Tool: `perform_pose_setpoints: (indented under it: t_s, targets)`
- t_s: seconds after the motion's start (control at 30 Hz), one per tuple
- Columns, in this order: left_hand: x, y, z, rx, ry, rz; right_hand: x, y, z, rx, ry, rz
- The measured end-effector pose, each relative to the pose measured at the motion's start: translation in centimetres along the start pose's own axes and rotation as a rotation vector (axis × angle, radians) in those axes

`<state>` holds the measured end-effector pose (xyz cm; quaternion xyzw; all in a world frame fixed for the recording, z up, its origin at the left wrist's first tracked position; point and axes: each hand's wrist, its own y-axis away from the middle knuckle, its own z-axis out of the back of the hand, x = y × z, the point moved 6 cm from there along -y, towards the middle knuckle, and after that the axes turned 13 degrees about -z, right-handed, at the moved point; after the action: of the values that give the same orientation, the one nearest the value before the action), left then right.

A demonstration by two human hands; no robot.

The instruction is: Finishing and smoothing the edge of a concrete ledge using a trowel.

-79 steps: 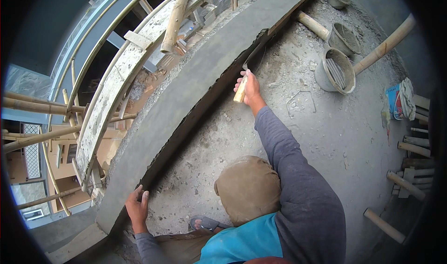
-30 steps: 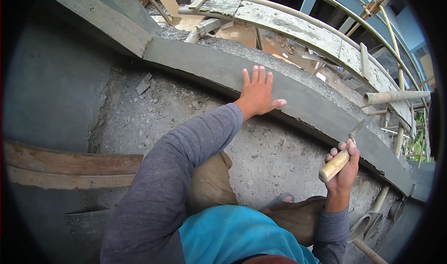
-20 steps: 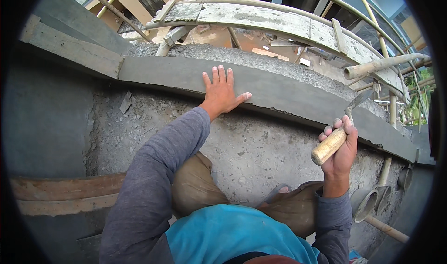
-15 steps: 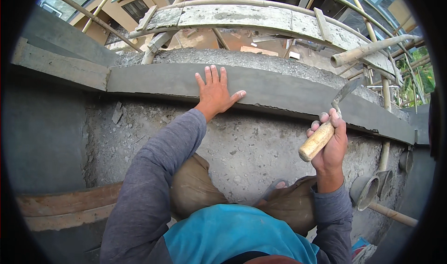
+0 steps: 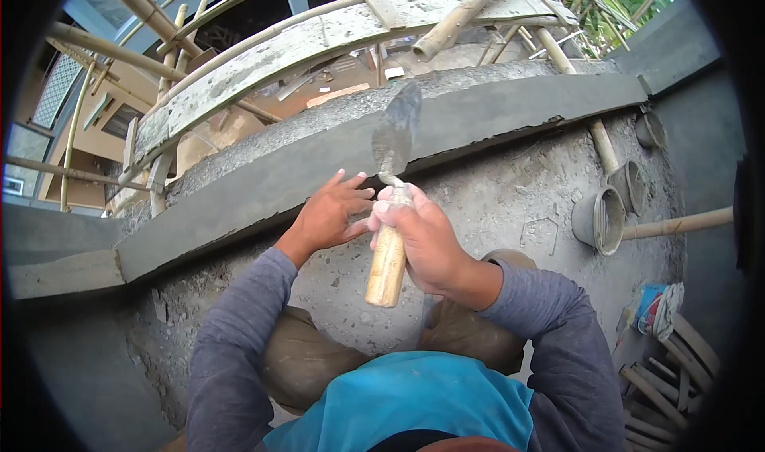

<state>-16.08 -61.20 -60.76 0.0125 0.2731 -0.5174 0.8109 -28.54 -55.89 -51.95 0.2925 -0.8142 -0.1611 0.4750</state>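
In my right hand (image 5: 418, 233) is a pointing trowel (image 5: 396, 129), its pale wooden handle gripped in the fist. The grey-smeared blade points away from me, over the smooth plastered top of a low wall (image 5: 494, 125). My left hand (image 5: 331, 211) is just left of the trowel's neck, fingers spread, with nothing in it. Its fingertips overlap the wall's near edge in view; whether they touch it I cannot tell. Below the edge lies a rough, gritty concrete floor (image 5: 351, 281).
Beyond the wall runs a mortar-stained plank (image 5: 279, 62) on bamboo scaffolding, over a drop. A cut bamboo pole (image 5: 466, 18) juts toward me. At right are dusty buckets (image 5: 598, 221), another bamboo pole (image 5: 677, 223), a crumpled bag (image 5: 660, 309) and several curved strips (image 5: 657, 392).
My left hand has lifted from the wall's top and come nearer to me. My right hand has brought the trowel leftward beside it. The view has turned to the right.
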Motion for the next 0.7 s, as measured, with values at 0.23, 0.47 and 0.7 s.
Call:
perform_pose_setpoints:
  t_s: [0.23,0.47,0.7]
  targets:
    - [3.6,6.8,2.5,-0.014,-0.344,0.406,-2.3,0.5,-2.4,0.122,0.045,-0.014]
    - [3.3,9.5,3.8,0.173,-0.384,0.83,-3.8,-0.2,-3.1,0.085,0.092,-0.033]
    - [3.2,10.0,4.0,0.252,-0.34,0.876,-3.7,-0.3,-3.8,0.062,0.075,-0.04]
